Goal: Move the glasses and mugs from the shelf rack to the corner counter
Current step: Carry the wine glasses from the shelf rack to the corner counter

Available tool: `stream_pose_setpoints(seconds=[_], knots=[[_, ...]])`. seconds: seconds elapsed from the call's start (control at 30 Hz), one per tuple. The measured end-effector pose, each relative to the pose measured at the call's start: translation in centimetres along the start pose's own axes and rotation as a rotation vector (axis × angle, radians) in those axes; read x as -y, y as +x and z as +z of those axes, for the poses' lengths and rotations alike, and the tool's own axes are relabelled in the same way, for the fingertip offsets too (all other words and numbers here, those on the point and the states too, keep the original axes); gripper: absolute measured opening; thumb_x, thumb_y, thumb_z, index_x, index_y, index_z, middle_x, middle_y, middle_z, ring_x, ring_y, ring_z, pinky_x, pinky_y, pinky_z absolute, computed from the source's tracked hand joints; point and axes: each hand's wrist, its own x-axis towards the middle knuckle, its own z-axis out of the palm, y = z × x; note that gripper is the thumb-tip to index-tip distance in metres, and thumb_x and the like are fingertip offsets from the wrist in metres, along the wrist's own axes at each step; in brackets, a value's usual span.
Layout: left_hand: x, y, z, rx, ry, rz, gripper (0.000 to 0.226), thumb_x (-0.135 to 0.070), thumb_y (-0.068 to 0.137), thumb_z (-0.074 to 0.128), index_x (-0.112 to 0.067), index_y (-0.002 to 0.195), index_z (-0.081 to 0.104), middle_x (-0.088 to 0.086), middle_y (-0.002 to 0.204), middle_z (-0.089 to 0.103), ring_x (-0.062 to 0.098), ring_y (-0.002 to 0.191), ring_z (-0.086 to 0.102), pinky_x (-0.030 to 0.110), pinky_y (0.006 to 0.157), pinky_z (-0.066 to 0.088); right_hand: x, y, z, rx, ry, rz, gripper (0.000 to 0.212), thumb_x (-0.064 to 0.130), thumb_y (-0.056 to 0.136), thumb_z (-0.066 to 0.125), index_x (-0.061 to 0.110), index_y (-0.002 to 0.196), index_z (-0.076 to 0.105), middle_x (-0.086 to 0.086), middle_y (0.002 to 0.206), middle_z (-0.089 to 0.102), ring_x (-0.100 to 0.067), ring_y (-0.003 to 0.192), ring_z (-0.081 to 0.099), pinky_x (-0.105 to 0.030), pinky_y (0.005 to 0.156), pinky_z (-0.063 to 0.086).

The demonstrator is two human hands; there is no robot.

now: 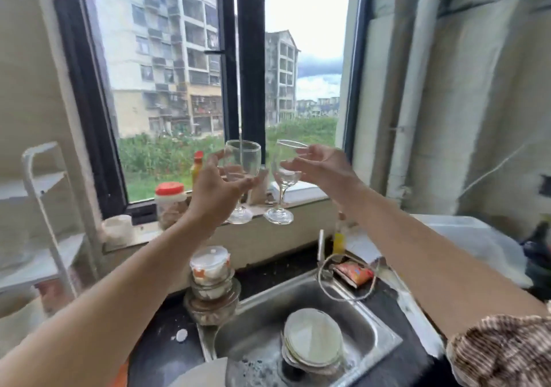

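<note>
Two clear stemmed wine glasses are held up in front of the window, above the sill. My left hand grips the bowl of the left glass, its foot hanging just over the sill. My right hand wraps the bowl of the right glass, which tilts slightly left. The two glasses are close together but apart. A white shelf rack stands at the far left; what its tiers hold is blurred.
On the window sill stand a red-lidded jar, a sauce bottle and a white cup. Below lies a steel sink with stacked plates; stacked bowls sit at its left. A faucet rises behind the sink.
</note>
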Motion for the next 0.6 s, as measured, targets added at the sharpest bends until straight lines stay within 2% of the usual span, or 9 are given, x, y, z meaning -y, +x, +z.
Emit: stream_pose_setpoints(seconds=[0.07,0.13,0.2,0.3,0.33,0.47,0.53,0.6], knots=[[-0.6,-2.3,5.3,0.079,-0.05,-0.023,0.072,-0.011,0.07,0.081,-0.013,0.131,0.042,0.004,0.097,0.068,0.005,0.08,0.069,0.019,0.065,0.055,-1.7,-2.9,-5.0,-0.045,-0.037,0.048,0.062,0.034,0.058,0.086,0.011,0.112,0.064,-0.007,0.109,0.068,-0.02,0.102,0.066,-0.033,0.086,0.055],[-1.3,-4.4,10.5,0.151,-0.093,-0.07,0.075,-0.013,0.069,0.082,-0.015,0.132,0.041,0.011,0.106,0.067,0.017,0.092,0.068,0.032,0.079,0.056,-3.1,-5.9,-10.1,-0.109,-0.051,0.085,0.061,0.029,0.062,0.086,0.01,0.115,0.063,-0.005,0.108,0.068,-0.016,0.097,0.066,-0.024,0.075,0.053],[-2.4,-6.3,15.6,0.228,-0.114,-0.112,0.077,-0.016,0.069,0.082,-0.016,0.134,0.041,0.012,0.108,0.065,0.02,0.094,0.066,0.032,0.081,0.055,-4.3,-9.0,-15.2,-0.172,-0.063,0.123,0.057,0.023,0.064,0.085,0.009,0.114,0.063,-0.003,0.103,0.068,-0.014,0.092,0.066,-0.022,0.071,0.055],[-4.2,-8.7,23.5,0.356,-0.194,-0.151,0.071,-0.011,0.071,0.08,-0.014,0.131,0.043,0.014,0.106,0.067,0.019,0.087,0.067,0.032,0.078,0.056,-5.6,-13.3,-22.6,-0.269,-0.084,0.193,0.058,0.017,0.066,0.084,0.006,0.118,0.059,-0.007,0.107,0.066,-0.02,0.099,0.065,-0.033,0.088,0.055],[-4.9,-9.4,26.1,0.4,-0.209,-0.152,0.07,-0.01,0.071,0.08,-0.013,0.13,0.043,0.014,0.107,0.067,0.02,0.089,0.067,0.034,0.08,0.056,-5.9,-14.5,-25.0,-0.306,-0.09,0.212,0.058,0.015,0.067,0.083,0.005,0.119,0.058,-0.008,0.108,0.065,-0.02,0.1,0.064,-0.033,0.088,0.054],[-7.4,-12.0,36.4,0.565,-0.252,-0.144,0.07,-0.009,0.07,0.08,-0.014,0.13,0.043,0.013,0.109,0.065,0.021,0.091,0.066,0.039,0.082,0.055,-7.4,-19.1,-34.4,-0.455,-0.152,0.262,0.055,0.018,0.068,0.083,0.009,0.118,0.06,-0.001,0.107,0.064,-0.016,0.1,0.064,-0.018,0.072,0.054],[-8.6,-13.5,41.4,0.642,-0.272,-0.13,0.069,-0.008,0.07,0.079,-0.018,0.128,0.043,0.011,0.109,0.064,0.019,0.087,0.066,0.037,0.08,0.055,-8.5,-21.3,-38.9,-0.528,-0.171,0.292,0.055,0.02,0.066,0.083,0.011,0.115,0.062,-0.003,0.109,0.065,-0.016,0.104,0.063,-0.026,0.084,0.055],[-9.6,-15.0,46.4,0.723,-0.276,-0.111,0.07,-0.009,0.07,0.079,-0.02,0.129,0.042,0.005,0.103,0.065,0.013,0.083,0.065,0.03,0.076,0.054,-9.8,-23.4,-43.2,-0.612,-0.183,0.327,0.053,0.018,0.064,0.084,0.01,0.112,0.063,-0.002,0.104,0.066,-0.017,0.104,0.064,-0.036,0.093,0.053]])
